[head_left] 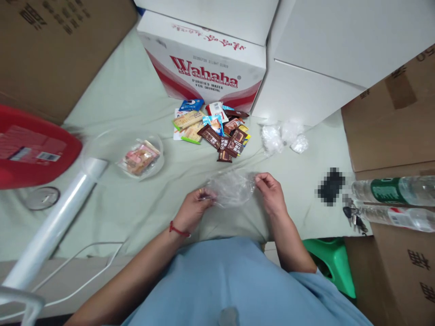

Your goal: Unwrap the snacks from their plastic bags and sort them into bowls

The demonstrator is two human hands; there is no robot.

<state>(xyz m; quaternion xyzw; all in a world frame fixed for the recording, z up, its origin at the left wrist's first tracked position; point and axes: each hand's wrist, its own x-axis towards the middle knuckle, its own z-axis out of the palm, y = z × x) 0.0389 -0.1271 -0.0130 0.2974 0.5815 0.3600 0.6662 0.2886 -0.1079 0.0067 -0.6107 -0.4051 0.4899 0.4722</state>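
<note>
At centre left, a clear tub [161, 156] holds wrapped snacks [140, 157]. At lower centre, the left hand [197, 203] has its grip pinched on the left end of a clear plastic bag [233, 189]. The bag lies between the hands, long axis crosswise, rising slightly rightward; snack packets [210, 136] lie above it on the desk [299, 172]. The right hand [272, 192] pinches the right end; both hands are equally near.

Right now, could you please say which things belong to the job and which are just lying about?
Likely in the job:
held clear plastic
packaged snacks
clear tub
crumpled plastic bundles

Probably just lying about:
keys
clear bottles
Wahaha box
green stool
</note>
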